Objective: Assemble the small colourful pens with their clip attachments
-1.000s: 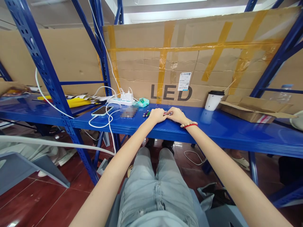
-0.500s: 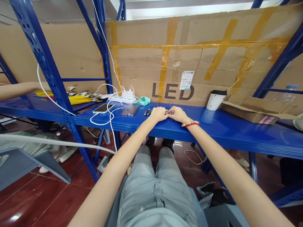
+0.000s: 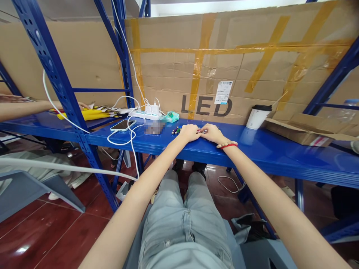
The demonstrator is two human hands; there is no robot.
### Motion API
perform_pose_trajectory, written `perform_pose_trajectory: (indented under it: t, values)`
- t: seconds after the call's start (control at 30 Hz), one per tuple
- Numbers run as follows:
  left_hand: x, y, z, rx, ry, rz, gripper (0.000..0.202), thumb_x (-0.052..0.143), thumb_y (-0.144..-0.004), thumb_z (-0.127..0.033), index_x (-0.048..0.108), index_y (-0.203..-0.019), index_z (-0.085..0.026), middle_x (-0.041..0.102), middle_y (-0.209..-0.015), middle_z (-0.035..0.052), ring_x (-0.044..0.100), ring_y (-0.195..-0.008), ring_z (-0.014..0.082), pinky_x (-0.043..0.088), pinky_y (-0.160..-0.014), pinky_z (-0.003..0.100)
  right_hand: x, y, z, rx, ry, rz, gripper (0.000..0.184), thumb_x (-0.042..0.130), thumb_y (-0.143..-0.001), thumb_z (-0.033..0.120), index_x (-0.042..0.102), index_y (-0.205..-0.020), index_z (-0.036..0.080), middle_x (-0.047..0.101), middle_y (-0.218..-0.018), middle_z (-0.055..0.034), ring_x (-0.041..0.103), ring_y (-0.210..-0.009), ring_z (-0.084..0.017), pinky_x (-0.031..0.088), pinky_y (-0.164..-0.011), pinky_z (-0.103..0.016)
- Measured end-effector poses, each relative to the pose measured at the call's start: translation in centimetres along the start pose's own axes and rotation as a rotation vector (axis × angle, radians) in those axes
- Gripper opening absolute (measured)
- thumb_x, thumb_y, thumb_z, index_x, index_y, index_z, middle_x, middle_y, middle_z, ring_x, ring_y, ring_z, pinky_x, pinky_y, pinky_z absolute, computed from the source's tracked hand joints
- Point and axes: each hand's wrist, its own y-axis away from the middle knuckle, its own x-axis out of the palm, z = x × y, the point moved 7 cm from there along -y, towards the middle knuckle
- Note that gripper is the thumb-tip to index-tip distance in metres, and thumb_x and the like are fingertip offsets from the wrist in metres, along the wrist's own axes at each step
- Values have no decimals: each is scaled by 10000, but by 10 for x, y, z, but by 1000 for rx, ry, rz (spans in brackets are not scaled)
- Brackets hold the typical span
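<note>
My left hand [image 3: 189, 133] and my right hand [image 3: 212, 133] rest side by side on the blue metal shelf [image 3: 266, 153], fingers curled together around a small reddish object [image 3: 201, 131] held between them. The object is too small to name. A few small coloured pieces [image 3: 176, 130] lie on the shelf just left of my left hand. A red bracelet [image 3: 227, 145] circles my right wrist.
A phone [image 3: 122, 125] on a white cable, a power strip [image 3: 146, 116] and a teal packet [image 3: 171, 117] lie to the left. A white cup [image 3: 256, 117] and a flat cardboard box [image 3: 303, 130] stand right. Another person's arm [image 3: 25, 109] reaches in at far left.
The view has tilted slightly, shifting things a little. My hands stay together in the same spot. The other person's arm at far left has reached further along the left shelf.
</note>
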Motion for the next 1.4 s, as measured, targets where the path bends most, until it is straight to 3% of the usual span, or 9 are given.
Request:
perform_pose_trajectory:
  t: [1.4]
  values:
    - [-2,1,1,-6,-5,-9,329,423,-834,-364,685,-912,-181,692,-997,101,625,-972,250,451,-823,332,-2,3,5,20,10,54,248,569,-798,356,739,-877,193,698,-985,-62,632,-900,-206,464,-792,-285]
